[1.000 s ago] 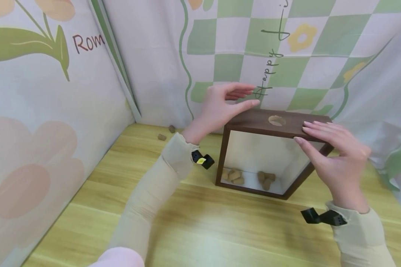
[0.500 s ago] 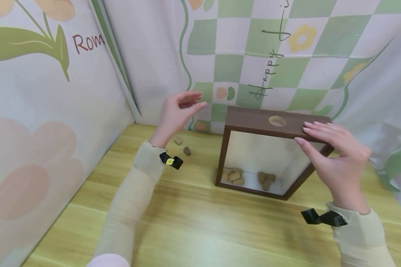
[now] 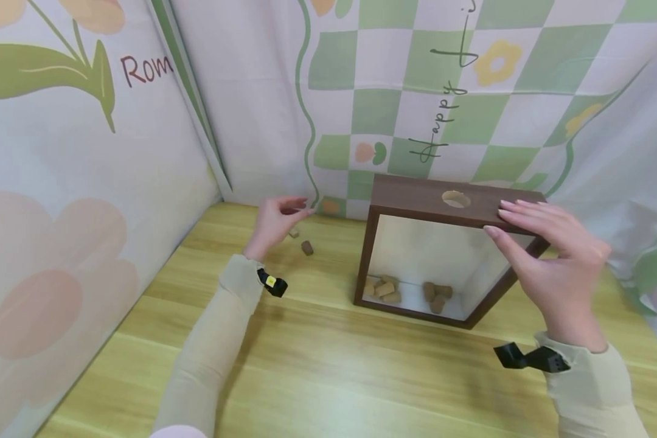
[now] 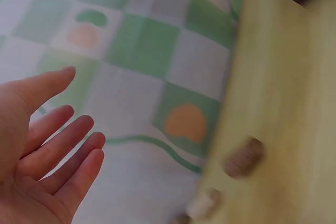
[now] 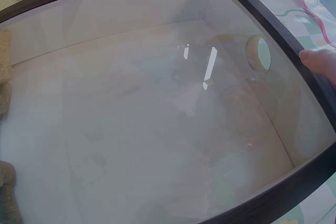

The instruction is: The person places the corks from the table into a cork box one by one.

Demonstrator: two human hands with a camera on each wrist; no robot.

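Observation:
My left hand (image 3: 276, 225) hovers low over the back left of the table, fingers loosely spread with nothing between them. Close beside it lie a brown cork (image 3: 306, 247) and a paler cork (image 3: 294, 233), partly hidden by the fingers. In the left wrist view the brown cork (image 4: 244, 157) shows right of the hand, with the light cork (image 4: 205, 204) below it. My right hand (image 3: 564, 249) rests on the top right of a dark wooden display box (image 3: 416, 193), fingers straight across the top and thumb at the front edge. Several corks (image 3: 384, 289) lie inside, behind its clear front.
A round hole (image 3: 456, 199) opens in the box's top. Another cork cluster (image 3: 437, 296) sits inside toward the right. The wooden table (image 3: 317, 365) meets a checkered cloth (image 3: 383, 109) behind and a floral panel (image 3: 76, 243) at left.
My left hand has moved left from beside the box's top, then down toward the loose corks on the table. The right hand and the box have stayed in place.

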